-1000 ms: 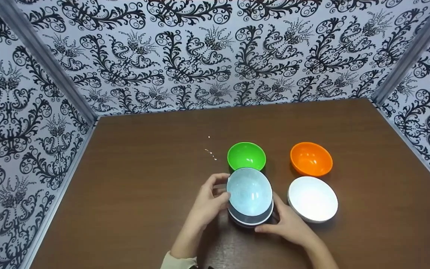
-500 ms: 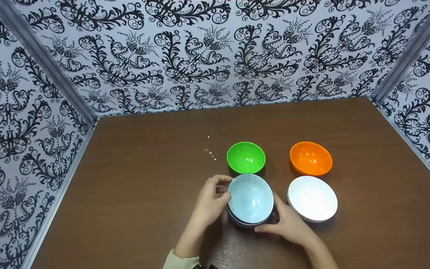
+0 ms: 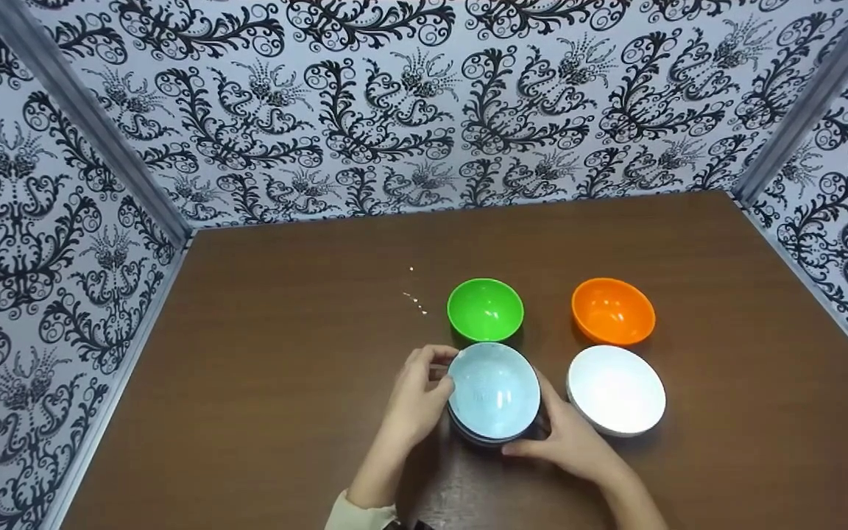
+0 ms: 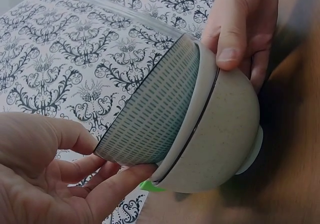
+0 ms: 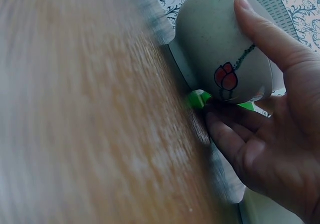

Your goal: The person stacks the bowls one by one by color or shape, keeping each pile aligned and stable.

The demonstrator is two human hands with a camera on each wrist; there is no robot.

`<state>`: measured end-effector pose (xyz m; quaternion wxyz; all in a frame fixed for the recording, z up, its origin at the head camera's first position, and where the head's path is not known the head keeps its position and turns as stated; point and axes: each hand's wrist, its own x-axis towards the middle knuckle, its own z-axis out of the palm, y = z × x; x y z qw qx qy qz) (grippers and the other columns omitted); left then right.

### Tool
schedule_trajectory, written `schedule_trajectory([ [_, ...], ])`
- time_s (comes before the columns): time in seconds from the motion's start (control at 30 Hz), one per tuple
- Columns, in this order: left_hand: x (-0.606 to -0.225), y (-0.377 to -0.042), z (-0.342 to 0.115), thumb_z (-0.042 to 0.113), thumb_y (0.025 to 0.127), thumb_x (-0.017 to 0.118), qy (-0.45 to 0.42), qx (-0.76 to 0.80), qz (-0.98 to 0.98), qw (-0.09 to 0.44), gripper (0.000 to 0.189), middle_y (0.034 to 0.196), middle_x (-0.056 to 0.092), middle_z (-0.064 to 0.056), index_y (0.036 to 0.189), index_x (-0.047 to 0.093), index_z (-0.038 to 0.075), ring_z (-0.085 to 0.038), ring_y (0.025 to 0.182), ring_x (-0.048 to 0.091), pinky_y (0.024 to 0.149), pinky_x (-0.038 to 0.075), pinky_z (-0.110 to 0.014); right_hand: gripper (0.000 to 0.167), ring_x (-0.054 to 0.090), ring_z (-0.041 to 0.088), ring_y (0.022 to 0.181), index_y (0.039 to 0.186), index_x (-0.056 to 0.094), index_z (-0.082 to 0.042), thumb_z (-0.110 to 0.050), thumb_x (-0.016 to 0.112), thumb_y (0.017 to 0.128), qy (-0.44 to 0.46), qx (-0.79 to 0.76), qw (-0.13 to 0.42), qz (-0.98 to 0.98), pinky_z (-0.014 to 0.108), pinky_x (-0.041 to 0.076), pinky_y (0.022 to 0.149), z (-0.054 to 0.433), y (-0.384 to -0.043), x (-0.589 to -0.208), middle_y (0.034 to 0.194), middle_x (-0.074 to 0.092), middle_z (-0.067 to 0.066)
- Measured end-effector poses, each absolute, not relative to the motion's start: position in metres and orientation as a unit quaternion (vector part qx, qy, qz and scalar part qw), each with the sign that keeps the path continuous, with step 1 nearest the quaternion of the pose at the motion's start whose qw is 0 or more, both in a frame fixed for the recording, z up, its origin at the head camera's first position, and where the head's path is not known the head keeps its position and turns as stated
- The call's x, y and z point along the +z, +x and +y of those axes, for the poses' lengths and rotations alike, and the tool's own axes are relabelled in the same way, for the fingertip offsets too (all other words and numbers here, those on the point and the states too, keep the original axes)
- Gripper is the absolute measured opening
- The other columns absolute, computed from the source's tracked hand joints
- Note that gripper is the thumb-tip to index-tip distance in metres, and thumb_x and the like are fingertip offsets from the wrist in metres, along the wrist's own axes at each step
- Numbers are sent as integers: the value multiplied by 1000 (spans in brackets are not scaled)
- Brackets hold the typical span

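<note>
Light blue inside, with rows of green dashes on its outer wall, a top bowl sits nested in a cream bowl stack. My left hand pinches this top bowl near its rim, from the left. The lower cream bowl has a dark line below its rim and, in the right wrist view, a red flower painted on its side. My right hand grips the lower bowl from the right, thumb at the near side and fingers round the far side. In the head view, the top bowl hides most of the stack.
Just behind the stack stands a green bowl. An orange bowl is farther right, with a white bowl in front of it, close to my right hand. Small white specks lie on the brown table. Patterned walls enclose it.
My left hand has brought the top bowl toward me and down into the lower bowl, whose dark inside was showing before. My right hand has stayed in place round the lower bowl.
</note>
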<state>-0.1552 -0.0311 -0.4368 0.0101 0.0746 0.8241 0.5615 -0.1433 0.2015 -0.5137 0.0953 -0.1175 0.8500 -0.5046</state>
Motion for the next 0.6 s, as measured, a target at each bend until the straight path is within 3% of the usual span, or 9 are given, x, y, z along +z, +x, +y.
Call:
schedule_trajectory([
  [0.07, -437, -155, -31, -4, 86, 54, 76, 563, 823, 10, 32, 114, 60, -18, 117, 63, -3, -31, 104, 65, 95, 56, -43, 121, 38, 23, 144, 161, 14, -21, -36, 91, 69, -117, -506, 94, 849, 47, 32, 120, 201, -143, -512, 163, 32, 4],
  [0.3, -438, -156, -31, -5, 87, 54, 79, 578, 812, 14, 34, 116, 59, -20, 120, 60, -4, -32, 106, 62, 96, 55, -45, 118, 25, 25, 152, 161, 8, -32, -24, 88, 75, -117, -565, 101, 810, 16, 33, 112, 199, -141, -506, 168, 14, -2],
  [0.47, -439, -156, -32, -5, 87, 53, 74, 573, 816, 14, 35, 118, 58, -19, 122, 59, -4, -29, 105, 61, 96, 54, -44, 113, 29, 16, 149, 161, 15, -31, -22, 88, 74, -120, -568, 82, 810, 15, 32, 113, 198, -141, -503, 166, 22, -6],
  [0.6, -439, -154, -32, -4, 87, 52, 81, 562, 823, 8, 37, 118, 58, -19, 123, 59, -4, -29, 104, 61, 95, 54, -43, 110, 32, 17, 147, 160, 21, -28, -21, 89, 73, -117, -571, 71, 809, 17, 33, 114, 197, -141, -502, 164, 28, -4],
])
